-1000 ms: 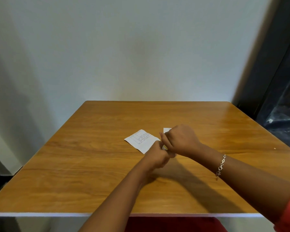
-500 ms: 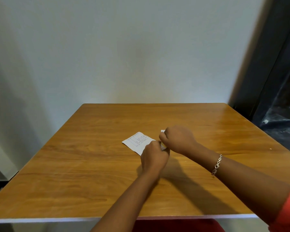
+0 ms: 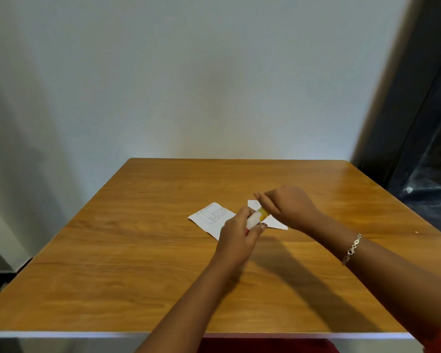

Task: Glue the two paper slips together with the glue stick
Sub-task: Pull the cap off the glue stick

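Left hand (image 3: pixel 236 234) wraps the glue stick (image 3: pixel 255 218) barrel above the table (image 3: pixel 138 263). Right hand (image 3: pixel 289 206) pinches its cap end; cap hidden. Printed slip (image 3: pixel 210 217) and plain slip (image 3: pixel 275 223) lie flat, thin, floppy; likely best pinned by an edge.

Two paper slips (image 3: pixel 211 219) and both hands (image 3: pixel 288 207) crowd mid-table (image 3: pixel 138 289); elsewhere lies open.

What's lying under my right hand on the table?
A white paper slip lies on the table beneath the right hand; only its corners show. The hand covers its middle. The left hand holds the glue stick beside it.
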Demonstrator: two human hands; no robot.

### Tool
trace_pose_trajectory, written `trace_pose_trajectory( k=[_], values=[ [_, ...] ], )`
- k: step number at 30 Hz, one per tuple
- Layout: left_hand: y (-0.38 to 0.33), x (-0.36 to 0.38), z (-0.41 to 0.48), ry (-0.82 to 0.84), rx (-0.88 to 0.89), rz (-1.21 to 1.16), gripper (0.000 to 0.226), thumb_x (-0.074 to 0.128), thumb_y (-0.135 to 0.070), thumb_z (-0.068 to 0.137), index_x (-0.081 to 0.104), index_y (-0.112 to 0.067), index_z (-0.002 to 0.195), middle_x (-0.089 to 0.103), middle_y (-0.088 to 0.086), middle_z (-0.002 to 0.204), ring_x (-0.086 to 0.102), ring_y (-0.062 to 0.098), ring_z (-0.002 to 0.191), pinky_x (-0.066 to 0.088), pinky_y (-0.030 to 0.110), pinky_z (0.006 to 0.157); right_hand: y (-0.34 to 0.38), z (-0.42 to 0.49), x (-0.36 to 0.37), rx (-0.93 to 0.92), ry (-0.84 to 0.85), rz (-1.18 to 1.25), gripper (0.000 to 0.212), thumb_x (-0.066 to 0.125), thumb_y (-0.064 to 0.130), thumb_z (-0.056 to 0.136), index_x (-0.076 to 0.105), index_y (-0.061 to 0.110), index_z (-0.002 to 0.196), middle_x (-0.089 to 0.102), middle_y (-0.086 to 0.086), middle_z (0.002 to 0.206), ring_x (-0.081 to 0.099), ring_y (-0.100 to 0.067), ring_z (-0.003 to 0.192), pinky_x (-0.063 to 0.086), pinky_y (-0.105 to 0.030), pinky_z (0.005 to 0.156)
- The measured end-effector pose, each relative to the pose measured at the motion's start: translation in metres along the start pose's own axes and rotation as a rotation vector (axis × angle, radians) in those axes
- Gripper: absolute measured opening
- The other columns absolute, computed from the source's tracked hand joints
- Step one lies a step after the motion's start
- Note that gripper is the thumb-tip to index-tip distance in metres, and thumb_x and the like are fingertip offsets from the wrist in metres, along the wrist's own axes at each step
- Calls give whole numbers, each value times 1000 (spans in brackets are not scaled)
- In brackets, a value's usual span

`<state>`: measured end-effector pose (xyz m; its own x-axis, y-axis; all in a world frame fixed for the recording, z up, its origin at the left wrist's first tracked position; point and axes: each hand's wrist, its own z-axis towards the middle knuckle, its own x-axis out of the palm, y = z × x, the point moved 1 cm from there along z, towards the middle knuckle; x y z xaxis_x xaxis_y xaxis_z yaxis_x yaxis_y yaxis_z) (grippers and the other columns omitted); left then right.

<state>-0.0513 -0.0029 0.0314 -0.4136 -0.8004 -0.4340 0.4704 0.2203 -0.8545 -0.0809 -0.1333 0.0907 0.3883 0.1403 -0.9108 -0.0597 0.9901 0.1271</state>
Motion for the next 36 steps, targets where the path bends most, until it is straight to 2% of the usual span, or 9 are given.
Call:
trace_pose_trajectory(
  k=[5,12,16,21,25,28,31,33,36],
  values=[
    [10,5,-8,-223,270,520,18,58,-20,87,58,-10,102,60,10,97,54,26,85,44,39,68,-12,2,-2,328,559,632,41,44,40,93,64,10,72,60,1,51,57,-11,43,42,-20,43],
    [22,2,-14,-98,475,795,18,58,-25,86,59,-11,97,64,8,87,58,25,72,46,34,60,-12,-4,-9,260,980,519,15,46,14,93,60,11,92,56,-1,71,55,-9,61,46,-16,51],
    [30,3,-15,21,371,655,29,38,-34,95,47,-12,110,60,10,102,53,24,85,35,32,65,1,-3,-2,77,917,135,18,43,13,94,52,15,79,51,2,68,46,-9,57,37,-20,53],
    [35,4,-14,156,251,517,30,41,-36,95,47,-13,113,64,12,104,57,26,88,41,36,70,8,-11,3,-115,816,-204,22,45,16,94,54,6,111,63,-16,108,56,-28,94,33,-30,68],
    [31,-2,-9,311,123,271,23,44,-33,94,53,-18,110,65,4,97,56,18,84,42,34,69,11,-15,6,-245,714,-422,26,43,13,94,48,7,119,60,-17,114,56,-32,103,44,-37,77],
    [29,-8,-8,360,-51,-103,16,46,-30,94,52,-30,79,49,-10,62,43,3,53,32,23,51,9,-20,0,-432,476,-492,27,35,13,95,49,7,117,60,-16,106,57,-33,96,48,-40,78],
    [30,-7,-11,388,-206,-409,22,49,-34,91,48,-27,70,42,-10,55,33,3,45,27,21,43,0,-26,-3,-680,78,-595,29,38,12,86,63,10,102,67,-6,80,63,-23,69,51,-28,61],
    [29,-2,-12,333,-191,-460,20,51,-38,89,50,-29,70,44,-14,55,35,4,47,29,20,44,-2,-26,2,-573,32,-425,31,49,12,87,57,12,117,68,-7,96,64,-23,83,51,-28,68],
    [26,2,-9,63,-79,-433,19,48,-42,86,57,-28,76,54,-13,72,50,6,69,43,25,66,-8,-32,15,73,34,258,52,63,16,84,40,20,131,60,0,105,56,-16,95,46,-27,79]
  ],
)
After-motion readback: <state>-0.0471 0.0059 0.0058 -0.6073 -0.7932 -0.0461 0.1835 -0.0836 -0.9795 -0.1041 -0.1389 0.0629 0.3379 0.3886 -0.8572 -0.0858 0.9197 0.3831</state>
